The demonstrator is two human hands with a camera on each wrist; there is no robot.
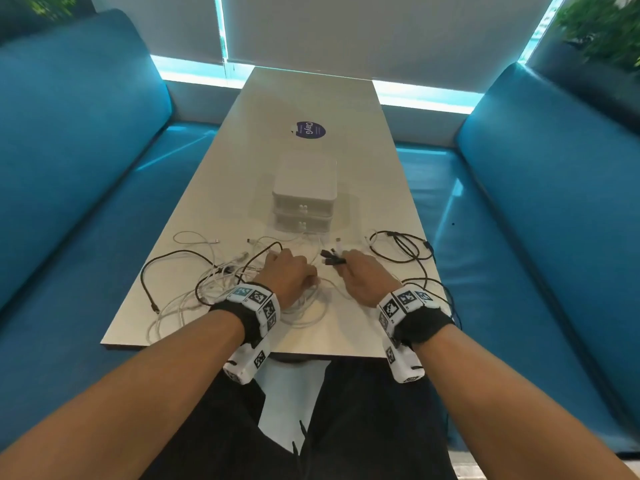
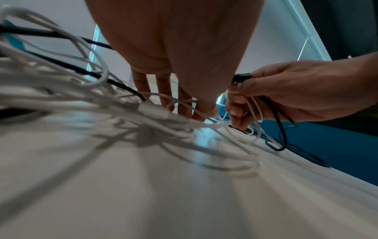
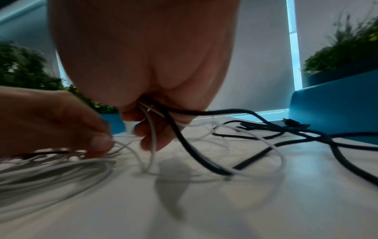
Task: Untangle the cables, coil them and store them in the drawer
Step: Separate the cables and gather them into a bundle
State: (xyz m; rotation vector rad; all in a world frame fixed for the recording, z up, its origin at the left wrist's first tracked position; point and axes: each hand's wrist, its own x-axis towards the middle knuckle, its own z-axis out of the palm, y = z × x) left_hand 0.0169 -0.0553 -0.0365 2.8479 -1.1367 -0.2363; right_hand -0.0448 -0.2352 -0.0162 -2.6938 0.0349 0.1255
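A tangle of white cables (image 1: 221,271) and black cables (image 1: 403,251) lies across the near end of the table (image 1: 363,337). My left hand (image 1: 291,271) is down in the white cables (image 2: 81,103), and its thumb and fingers pinch a thin white strand (image 3: 122,136). My right hand (image 1: 363,277) grips a bundle of cable ends, with black plugs (image 1: 332,258) sticking out past the fingers. Black and white leads (image 3: 184,137) trail from that fist onto the table. The white drawer unit (image 1: 304,188) stands just beyond the hands with both drawers shut.
Blue sofas (image 1: 69,174) (image 1: 561,209) flank the narrow table on both sides. A round dark sticker (image 1: 310,129) sits on the tabletop behind the drawer unit. One black cable (image 1: 446,296) hangs over the table's right edge. Potted plants (image 3: 347,53) stand behind the sofas.
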